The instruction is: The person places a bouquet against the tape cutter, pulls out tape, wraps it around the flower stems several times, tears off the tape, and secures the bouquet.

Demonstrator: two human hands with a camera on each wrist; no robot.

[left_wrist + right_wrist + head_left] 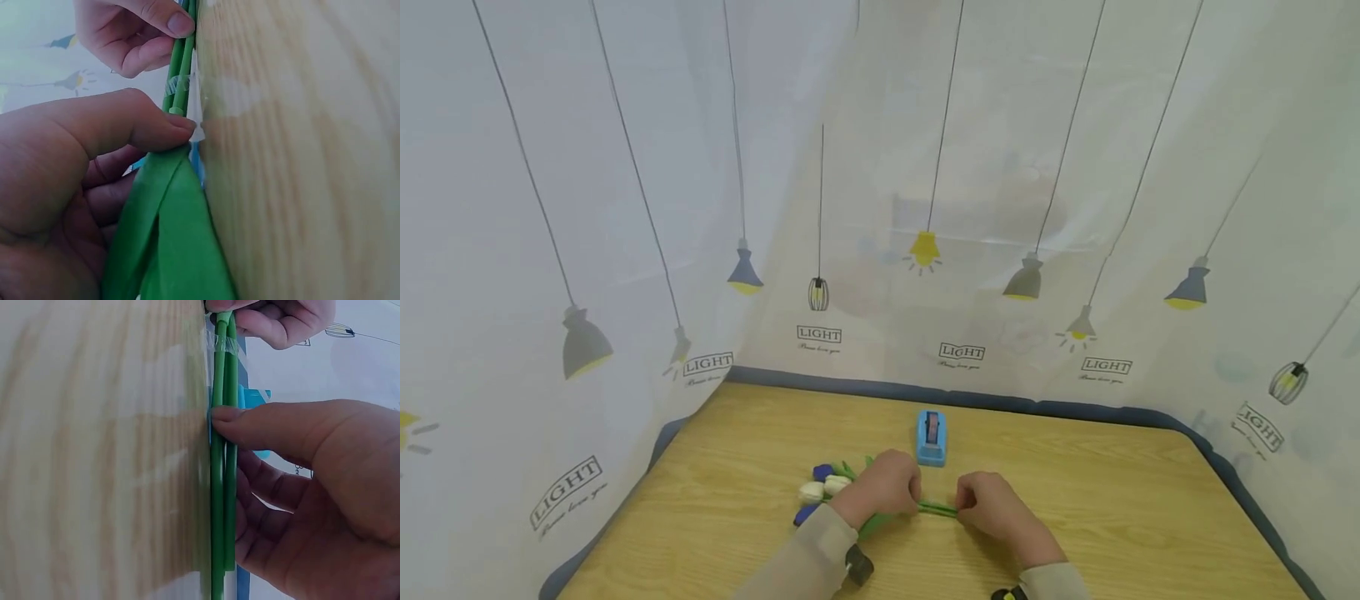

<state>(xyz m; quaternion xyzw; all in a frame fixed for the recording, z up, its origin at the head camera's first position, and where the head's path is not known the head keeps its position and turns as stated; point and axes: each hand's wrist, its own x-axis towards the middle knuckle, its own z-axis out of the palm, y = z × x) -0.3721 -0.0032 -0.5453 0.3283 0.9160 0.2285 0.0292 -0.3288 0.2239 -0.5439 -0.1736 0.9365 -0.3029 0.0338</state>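
Tulip stems (937,508) run from nine to three o'clock over the desk (1135,508), pinched by left hand (886,483) and right hand (995,507); blooms (811,492) lie toward nine, and clear tape (230,345) on the stems sits nearer the left hand.

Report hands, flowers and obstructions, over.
Left hand pinches flower stems near leaves; right hand pinches them farther down. Clear tape on stems, between hands. Tape dispenser beyond, apparently not in the way.

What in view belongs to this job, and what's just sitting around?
Belongs:
blue and white tulips
green stems held by the left hand and right hand
clear tape on them
probably the blue plastic tape dispenser

Just there:
white lamp-printed sheet
light wooden table
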